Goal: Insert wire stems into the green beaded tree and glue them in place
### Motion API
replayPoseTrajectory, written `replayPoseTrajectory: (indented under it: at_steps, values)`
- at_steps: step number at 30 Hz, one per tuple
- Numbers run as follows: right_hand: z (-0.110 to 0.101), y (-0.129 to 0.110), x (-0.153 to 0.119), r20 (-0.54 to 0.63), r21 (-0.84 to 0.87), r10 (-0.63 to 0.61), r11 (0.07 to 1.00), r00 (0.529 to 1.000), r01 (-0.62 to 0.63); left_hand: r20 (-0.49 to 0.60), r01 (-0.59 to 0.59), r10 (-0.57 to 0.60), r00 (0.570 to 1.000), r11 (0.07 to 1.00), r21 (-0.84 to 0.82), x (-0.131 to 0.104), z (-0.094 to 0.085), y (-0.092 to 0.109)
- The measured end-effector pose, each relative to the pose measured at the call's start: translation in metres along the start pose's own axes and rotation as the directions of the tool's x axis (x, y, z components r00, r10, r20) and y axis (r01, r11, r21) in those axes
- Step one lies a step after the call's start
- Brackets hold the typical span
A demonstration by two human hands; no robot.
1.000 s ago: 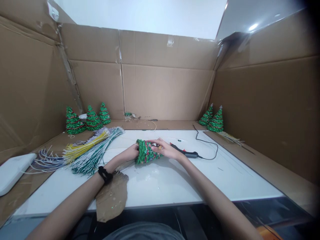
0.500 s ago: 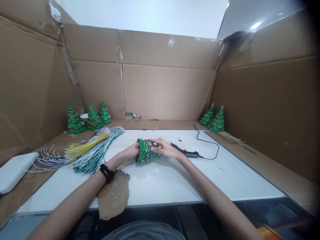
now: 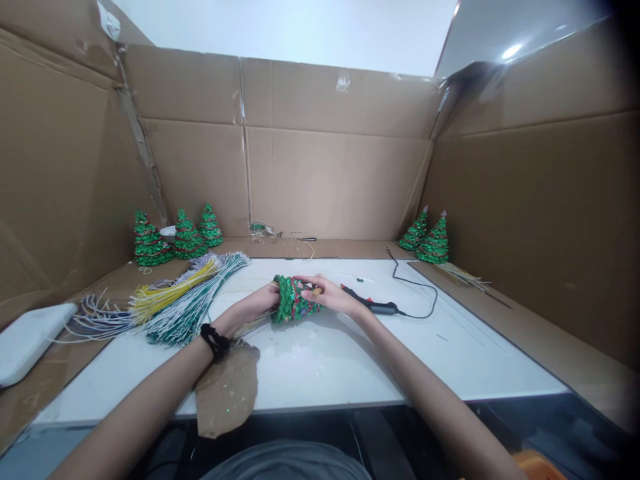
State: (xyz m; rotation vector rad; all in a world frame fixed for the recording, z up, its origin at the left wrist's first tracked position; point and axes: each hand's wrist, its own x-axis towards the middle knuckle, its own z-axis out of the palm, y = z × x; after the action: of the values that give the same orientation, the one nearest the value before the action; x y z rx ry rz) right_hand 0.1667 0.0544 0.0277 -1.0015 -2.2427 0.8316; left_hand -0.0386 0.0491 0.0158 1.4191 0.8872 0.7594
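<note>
A small green Christmas tree (image 3: 293,303) with red garland lies tipped on its side just above the white board, its wide end toward the left. My left hand (image 3: 266,300) is closed at that wide end, its fingertips hidden in or behind the tree. From the other side my right hand (image 3: 327,293) grips the narrower part, fingers over the top and thumb toward me. A small orange-brown piece (image 3: 318,291) shows by the right fingers; its kind is unclear. Beside the right hand a black glue gun (image 3: 373,305) lies on the board.
Green, white and yellow wire bundles (image 3: 193,310) lie at left, near a white flat case (image 3: 33,343). Finished trees (image 3: 189,237) stand back left, others (image 3: 434,241) back right. A torn cardboard piece (image 3: 227,393) overhangs the front edge. Cardboard walls (image 3: 340,180) enclose the board.
Both hands stay on the tree in nearly the same place. The tree has shifted very slightly; everything else looks unchanged.
</note>
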Motion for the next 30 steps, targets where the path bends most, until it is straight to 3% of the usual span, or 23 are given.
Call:
replayPoseTrajectory:
  at_steps: [5,12,23,30]
  values:
    - [-0.0019,-0.0032,0.0007,0.023,0.021,-0.027,0.999,0.999,0.027,-0.003,-0.001,0.001,1.000,1.000,-0.010,-0.0007,0.0005,0.0023]
    - [-0.0002,-0.0020,0.0002,0.008,0.128,-0.024,0.992,1.000,0.023,-0.041,-0.110,0.111,0.993,0.994,0.023,-0.0022,0.0053,0.0067]
    - [-0.0015,-0.0044,0.0019,0.057,0.227,-0.062,0.973,0.996,0.047,0.006,-0.061,0.062,0.998,0.997,-0.039,-0.0001,0.0036,0.0002]
    - [-0.0009,-0.0018,0.0054,0.063,0.255,-0.080,0.965,0.995,0.061,0.009,-0.115,0.115,0.993,0.993,-0.004,0.0001,0.0043,0.0016]
